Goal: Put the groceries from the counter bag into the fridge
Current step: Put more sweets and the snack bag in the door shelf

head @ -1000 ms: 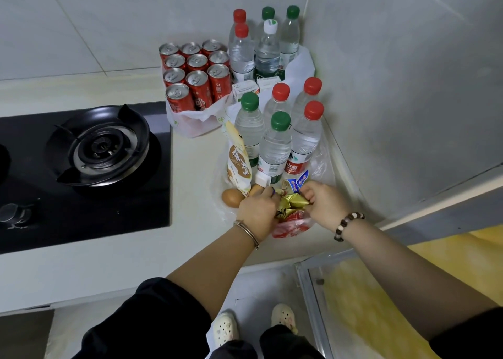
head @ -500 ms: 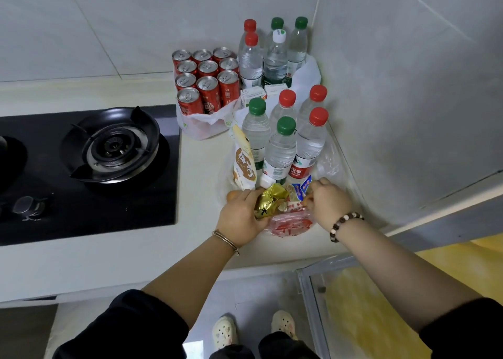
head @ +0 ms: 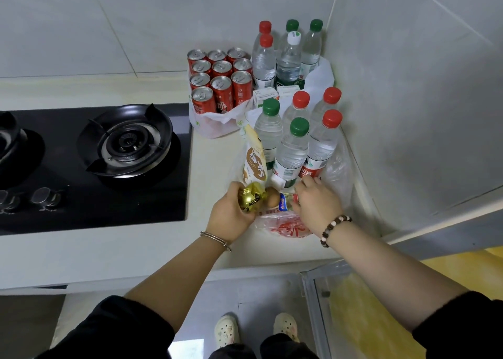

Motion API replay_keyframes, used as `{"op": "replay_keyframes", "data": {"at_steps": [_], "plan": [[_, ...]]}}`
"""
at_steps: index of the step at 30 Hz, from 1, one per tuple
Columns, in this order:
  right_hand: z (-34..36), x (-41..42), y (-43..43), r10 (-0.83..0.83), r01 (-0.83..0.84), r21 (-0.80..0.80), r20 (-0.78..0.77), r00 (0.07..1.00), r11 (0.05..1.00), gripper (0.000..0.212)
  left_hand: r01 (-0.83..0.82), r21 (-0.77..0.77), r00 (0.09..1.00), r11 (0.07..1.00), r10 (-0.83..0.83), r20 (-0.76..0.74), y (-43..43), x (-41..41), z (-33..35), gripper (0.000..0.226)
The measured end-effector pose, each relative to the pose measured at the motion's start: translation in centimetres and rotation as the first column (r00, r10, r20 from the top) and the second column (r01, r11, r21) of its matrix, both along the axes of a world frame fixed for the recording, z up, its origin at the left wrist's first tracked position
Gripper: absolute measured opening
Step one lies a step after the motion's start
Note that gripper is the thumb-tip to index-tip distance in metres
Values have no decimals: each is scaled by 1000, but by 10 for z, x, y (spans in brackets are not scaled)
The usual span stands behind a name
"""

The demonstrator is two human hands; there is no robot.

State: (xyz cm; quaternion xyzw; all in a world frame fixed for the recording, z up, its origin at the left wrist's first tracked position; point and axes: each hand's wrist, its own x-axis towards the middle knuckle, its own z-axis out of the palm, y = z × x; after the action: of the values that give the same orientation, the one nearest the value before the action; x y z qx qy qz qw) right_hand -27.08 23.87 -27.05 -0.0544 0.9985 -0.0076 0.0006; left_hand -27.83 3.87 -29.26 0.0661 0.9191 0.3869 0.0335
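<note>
A clear plastic bag (head: pixel 336 173) sits in the counter corner, holding several water bottles (head: pixel 292 152), a tan pouch (head: pixel 254 162), a brown egg (head: pixel 273 197), a blue-and-yellow packet (head: pixel 285 201) and a red-printed packet (head: pixel 288 226). My left hand (head: pixel 231 215) grips a gold foil packet (head: pixel 251 197) just left of the egg. My right hand (head: pixel 317 203) reaches into the bag over the blue-and-yellow packet, fingers extended toward the bottles' bases; whether it holds anything is hidden.
A white bag (head: pixel 215 126) behind holds red cans (head: pixel 221 86), more water bottles (head: pixel 288 59) and small cartons (head: pixel 265 97). A black gas hob (head: pixel 128 143) lies to the left. Tiled walls close the corner. A glass-edged panel (head: pixel 313 304) stands below right.
My left hand has lifted the gold foil packet out leftward, uncovering the egg. My right hand has let go of the packet and moved deeper toward the bottles.
</note>
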Motion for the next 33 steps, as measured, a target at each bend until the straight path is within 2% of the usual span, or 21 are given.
{"op": "replay_keyframes", "data": {"at_steps": [3,6,7,11,13,16,22,25,29,33], "plan": [[2,4,-9,35,-39,-66,-53,998,997,23,-39,84,999,996,37,20,-6,-3,3,50],[5,7,-19,64,-78,-96,-146,987,992,25,-38,101,999,994,34,42,-10,-7,5,44],[6,7,-23,45,-69,-152,-159,986,986,23,-56,115,997,992,48,64,-12,-8,6,42],[18,-8,-51,-174,117,-479,-78,982,870,45,-150,206,983,967,123,137,-20,-11,11,38],[24,-19,-65,-263,194,-561,-44,964,805,46,-174,226,977,959,139,160,-26,-13,14,37],[29,-32,-82,-326,266,-587,4,945,765,33,-190,263,966,946,133,221,-36,-18,17,36],[28,-51,-92,-398,407,-566,148,906,717,28,-172,299,957,939,87,276,-52,-24,22,30],[34,-48,-94,-413,360,-621,64,909,696,25,-169,321,958,932,79,275,-57,-27,28,30],[51,-45,-98,-380,243,-629,-90,921,739,20,-162,321,965,933,81,251,-68,-34,40,29],[79,-45,-99,-389,157,-642,-237,890,750,19,-146,381,974,913,65,218,-80,-40,61,21]]}}
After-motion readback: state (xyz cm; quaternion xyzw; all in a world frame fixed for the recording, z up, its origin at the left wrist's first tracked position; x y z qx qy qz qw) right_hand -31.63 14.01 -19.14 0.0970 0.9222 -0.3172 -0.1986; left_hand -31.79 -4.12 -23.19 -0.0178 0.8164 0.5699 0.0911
